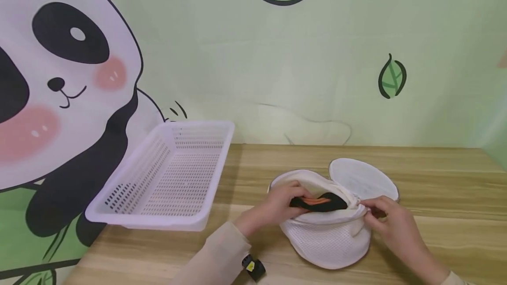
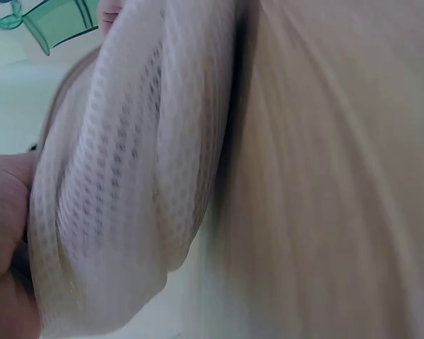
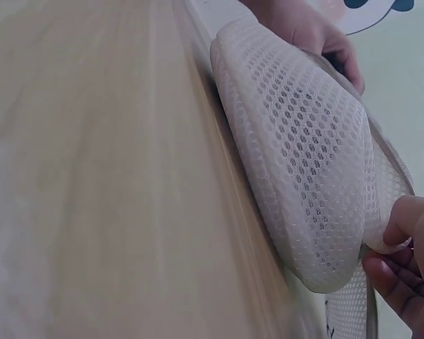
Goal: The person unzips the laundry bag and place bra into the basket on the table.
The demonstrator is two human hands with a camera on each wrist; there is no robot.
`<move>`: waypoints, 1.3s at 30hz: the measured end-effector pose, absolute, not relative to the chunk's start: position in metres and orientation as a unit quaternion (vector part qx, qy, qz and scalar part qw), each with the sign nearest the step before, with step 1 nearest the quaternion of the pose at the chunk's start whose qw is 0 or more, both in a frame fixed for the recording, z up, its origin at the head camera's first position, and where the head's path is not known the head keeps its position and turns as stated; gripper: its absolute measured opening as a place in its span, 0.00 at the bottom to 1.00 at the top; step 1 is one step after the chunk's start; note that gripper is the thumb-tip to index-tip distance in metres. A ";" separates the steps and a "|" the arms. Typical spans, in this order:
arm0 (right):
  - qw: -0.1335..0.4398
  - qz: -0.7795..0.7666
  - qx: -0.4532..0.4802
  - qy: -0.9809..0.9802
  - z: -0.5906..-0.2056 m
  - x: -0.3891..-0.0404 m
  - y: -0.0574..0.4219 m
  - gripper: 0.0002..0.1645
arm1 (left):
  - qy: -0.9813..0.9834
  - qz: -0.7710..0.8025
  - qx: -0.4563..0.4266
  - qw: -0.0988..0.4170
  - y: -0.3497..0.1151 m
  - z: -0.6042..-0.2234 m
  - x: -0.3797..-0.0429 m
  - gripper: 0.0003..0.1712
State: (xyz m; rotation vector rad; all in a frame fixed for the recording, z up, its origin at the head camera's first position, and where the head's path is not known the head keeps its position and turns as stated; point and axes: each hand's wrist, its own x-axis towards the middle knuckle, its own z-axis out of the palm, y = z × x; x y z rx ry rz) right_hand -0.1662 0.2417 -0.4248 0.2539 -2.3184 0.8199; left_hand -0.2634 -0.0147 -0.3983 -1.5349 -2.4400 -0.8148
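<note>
A white mesh laundry bag (image 1: 328, 243) stands on the table with its round lid (image 1: 362, 179) folded back behind the opening. Inside the mouth lies a black piece of cloth (image 1: 336, 201) with orange on it, its lower part hidden in the bag. My left hand (image 1: 283, 201) reaches over the left rim and grips the cloth between thumb and fingers. At the right side of the opening, my right hand (image 1: 390, 221) pinches the bag's edge near the lid's hinge. In the right wrist view, thumb and fingertips (image 3: 399, 226) close on that mesh edge.
A white perforated plastic basket (image 1: 200, 220) is at the left on the wooden table (image 1: 447, 241). Behind the table hangs a green backdrop (image 1: 317, 56) printed with a panda and leaves. A small black device (image 1: 253, 267) sits at my left sleeve.
</note>
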 end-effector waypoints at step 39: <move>0.286 0.331 0.087 -0.895 -0.425 -0.166 0.248 0.15 | -0.755 -0.538 -0.319 0.197 -0.029 -0.376 -0.265 0.21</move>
